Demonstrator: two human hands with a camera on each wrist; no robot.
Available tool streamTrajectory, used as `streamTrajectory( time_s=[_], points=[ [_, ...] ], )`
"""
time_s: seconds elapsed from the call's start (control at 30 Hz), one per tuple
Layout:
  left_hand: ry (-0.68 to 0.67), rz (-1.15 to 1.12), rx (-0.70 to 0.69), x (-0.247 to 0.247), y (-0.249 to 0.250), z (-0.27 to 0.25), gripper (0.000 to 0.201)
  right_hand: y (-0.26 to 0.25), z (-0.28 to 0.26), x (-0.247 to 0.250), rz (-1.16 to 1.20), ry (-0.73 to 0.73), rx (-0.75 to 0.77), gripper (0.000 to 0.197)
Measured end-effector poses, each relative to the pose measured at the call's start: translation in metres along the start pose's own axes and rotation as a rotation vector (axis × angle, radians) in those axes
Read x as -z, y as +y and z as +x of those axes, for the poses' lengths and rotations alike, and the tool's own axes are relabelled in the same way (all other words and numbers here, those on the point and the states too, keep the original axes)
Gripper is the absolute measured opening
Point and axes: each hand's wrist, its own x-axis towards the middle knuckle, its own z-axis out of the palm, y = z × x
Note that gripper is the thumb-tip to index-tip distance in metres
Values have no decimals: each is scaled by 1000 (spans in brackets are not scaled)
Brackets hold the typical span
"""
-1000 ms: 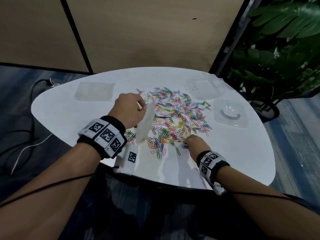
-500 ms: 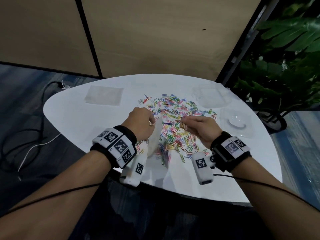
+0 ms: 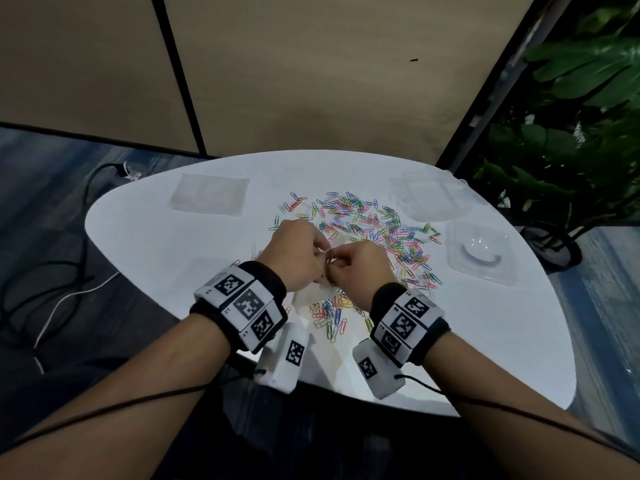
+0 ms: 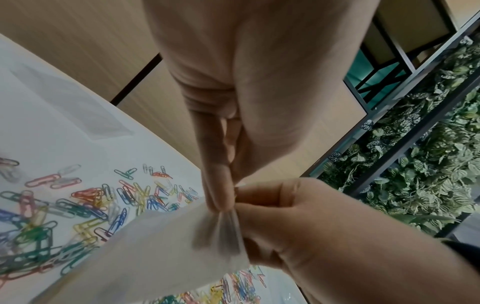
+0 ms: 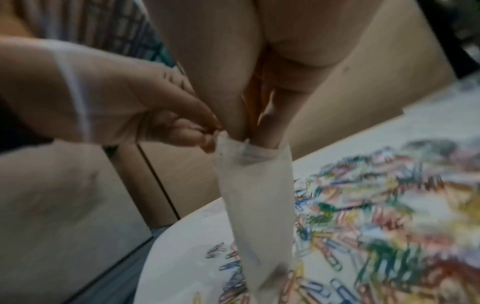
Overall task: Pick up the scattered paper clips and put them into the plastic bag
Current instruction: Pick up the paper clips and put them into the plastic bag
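Coloured paper clips (image 3: 374, 230) lie scattered across the white table (image 3: 173, 258). Above them hangs the translucent plastic bag (image 3: 306, 296), upright, with its mouth on top. My left hand (image 3: 322, 258) pinches the rim of the bag (image 4: 155, 257) between thumb and fingers (image 4: 221, 195). My right hand (image 3: 337, 263) meets it there. In the right wrist view my right hand (image 5: 255, 135) has its pinched fingertips tucked into the mouth of the bag (image 5: 259, 195), beside my left hand (image 5: 205, 135). What the fingertips hold is mostly hidden; a clip shows between the hands in the head view.
A second flat plastic bag (image 3: 209, 199) lies at the table's back left. Two clear plastic trays (image 3: 429, 199) (image 3: 479, 251) sit at the right. A leafy plant (image 3: 571, 150) stands beyond the right edge, and cables (image 3: 69, 271) run on the floor at the left.
My right hand has lifted from the clip pile near the front edge and moved left to the bag's mouth, where both hands now meet. The left hand kept holding the bag.
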Motion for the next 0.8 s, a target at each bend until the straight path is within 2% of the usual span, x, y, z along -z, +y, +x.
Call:
streamTrajectory(
  time_s=[0.1,0.2,0.3,0.37,0.4,0.47,0.53,0.57,0.63,0.73,0.8],
  points=[
    [14,9,16,1,-2,2,25,-4,0,3,-213,-126,90,29],
    [37,32,31,5,-2,4,25,-6,-2,17,-104,-153,154,29],
    [48,63,51,10,-3,4,26,12,0,48,127,-74,101,19],
    [47,66,59,12,-3,3,26,41,1,68,-34,-55,-4,20],
    [45,71,58,12,-4,2,26,62,0,77,-199,-87,-97,32],
    [43,83,54,12,-4,2,26,105,-9,85,-490,-225,-321,72],
    [44,86,50,12,-5,2,26,143,-24,84,-634,-351,-470,104],
    [44,89,49,13,-4,2,27,155,-31,81,-658,-387,-496,112],
    [34,93,52,13,-4,1,28,167,-41,71,-651,-396,-481,110],
    [19,104,63,14,-5,0,29,165,-43,52,-639,-307,-379,87],
    [11,124,66,14,-7,0,28,160,-37,39,-602,-245,-344,81]
  ],
)
